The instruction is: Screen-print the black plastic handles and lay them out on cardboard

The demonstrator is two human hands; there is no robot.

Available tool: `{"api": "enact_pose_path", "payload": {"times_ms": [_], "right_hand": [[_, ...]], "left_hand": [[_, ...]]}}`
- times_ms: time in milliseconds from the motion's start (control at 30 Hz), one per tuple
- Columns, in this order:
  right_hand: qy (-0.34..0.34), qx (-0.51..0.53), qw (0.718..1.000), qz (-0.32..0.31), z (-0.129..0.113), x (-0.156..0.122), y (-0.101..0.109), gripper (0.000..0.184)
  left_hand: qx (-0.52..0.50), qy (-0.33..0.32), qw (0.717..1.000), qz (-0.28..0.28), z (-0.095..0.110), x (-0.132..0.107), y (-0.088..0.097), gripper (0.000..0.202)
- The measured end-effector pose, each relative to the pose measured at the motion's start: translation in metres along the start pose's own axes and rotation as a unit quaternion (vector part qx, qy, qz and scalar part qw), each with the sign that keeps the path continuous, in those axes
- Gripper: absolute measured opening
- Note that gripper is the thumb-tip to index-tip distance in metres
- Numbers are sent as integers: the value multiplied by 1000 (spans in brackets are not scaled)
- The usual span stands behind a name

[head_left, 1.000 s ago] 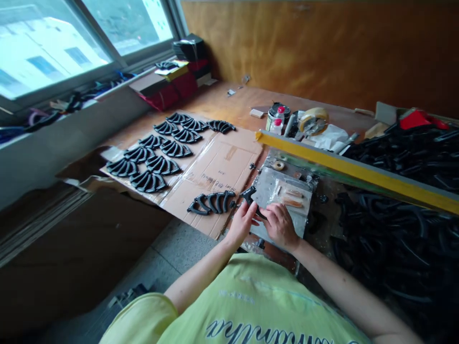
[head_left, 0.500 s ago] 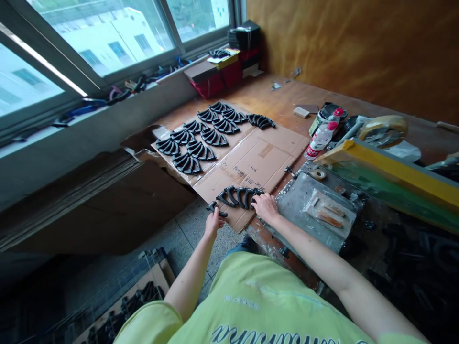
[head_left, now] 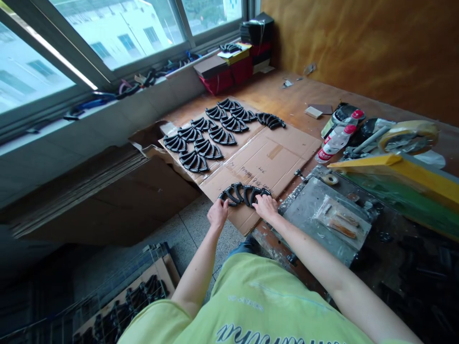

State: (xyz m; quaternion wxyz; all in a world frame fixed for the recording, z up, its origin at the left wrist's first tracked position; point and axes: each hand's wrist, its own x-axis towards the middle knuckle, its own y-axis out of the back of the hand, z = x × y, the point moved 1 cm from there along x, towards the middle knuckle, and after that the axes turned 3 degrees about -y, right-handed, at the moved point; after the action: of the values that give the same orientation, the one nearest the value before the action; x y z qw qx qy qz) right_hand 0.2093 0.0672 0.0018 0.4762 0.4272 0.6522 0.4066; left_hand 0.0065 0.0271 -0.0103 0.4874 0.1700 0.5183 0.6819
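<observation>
A row of black curved pieces [head_left: 237,192], shaped like small handles, lies fanned in an arc on the near end of a flattened cardboard sheet [head_left: 283,155]. My left hand [head_left: 217,213] is closed at the row's left end, its fingers and thumb pinching the outermost curved piece, which they partly cover. At the right end, my right hand [head_left: 266,206] has its fingers bent round the last piece; the fingertips hide part of it. Farther back on the cardboard, several fans of the same black pieces [head_left: 194,161] lie grouped together.
To the right are plastic bottles [head_left: 332,145], a tape roll [head_left: 407,138], a grey board [head_left: 311,205] and a yellow-edged green frame [head_left: 398,179]. Red boxes [head_left: 217,82] stand by the window. Folded cardboard [head_left: 107,191] leans left of the table; a rack of black parts [head_left: 132,301] sits low.
My left hand has brought its loose black piece up and rightward against the left end of the row. My right hand stays at the right end. The camera view has shifted slightly.
</observation>
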Motion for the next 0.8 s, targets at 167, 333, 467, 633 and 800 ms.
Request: {"api": "enact_pose_path", "payload": {"times_ms": [167, 333, 467, 633, 800], "right_hand": [[-47, -12, 998, -26, -19, 3, 1, 56], [-71, 11, 997, -20, -26, 14, -1, 56], [-88, 23, 996, -8, -21, 23, 2, 51], [-101, 47, 994, -12, -17, 30, 5, 52], [-116, 53, 992, 2, -6, 36, 11, 49]], "left_hand": [[54, -254, 964, 64, 27, -18, -9, 35], [125, -216, 968, 41, 50, -13, -14, 42], [155, -201, 967, 8, 57, -5, -13, 46], [164, -206, 965, -4, 59, 4, -12, 41], [162, -200, 966, 1, 59, 10, -14, 37]]}}
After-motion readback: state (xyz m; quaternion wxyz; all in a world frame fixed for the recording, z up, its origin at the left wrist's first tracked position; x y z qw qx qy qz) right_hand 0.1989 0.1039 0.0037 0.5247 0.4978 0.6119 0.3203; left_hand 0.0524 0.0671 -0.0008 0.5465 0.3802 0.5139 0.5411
